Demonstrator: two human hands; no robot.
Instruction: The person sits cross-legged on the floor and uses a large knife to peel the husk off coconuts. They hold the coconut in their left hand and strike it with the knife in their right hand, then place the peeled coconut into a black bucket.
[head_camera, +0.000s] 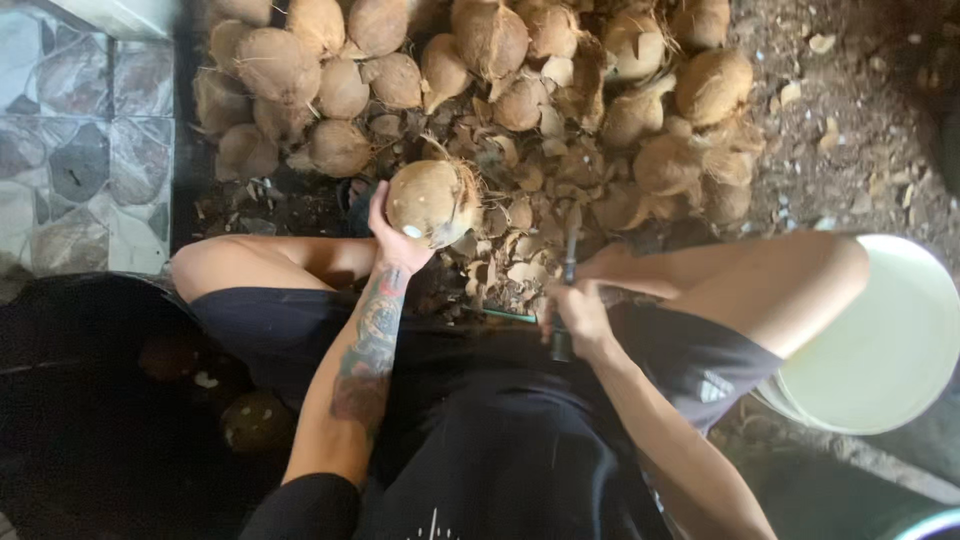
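Brown coconut (432, 200) cupped in raised left hand (392, 235) (right hand (575, 315) holds blade (568, 258)).

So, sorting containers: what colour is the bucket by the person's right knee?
White bucket, seen best in the head view.

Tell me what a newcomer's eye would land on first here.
Most striking is the heap of coconuts filling the top of the view, husk scraps spilling toward the seated person's knees. The left hand holds one coconut up at centre, while the right hand clasps a tool. A white bucket sits at right.
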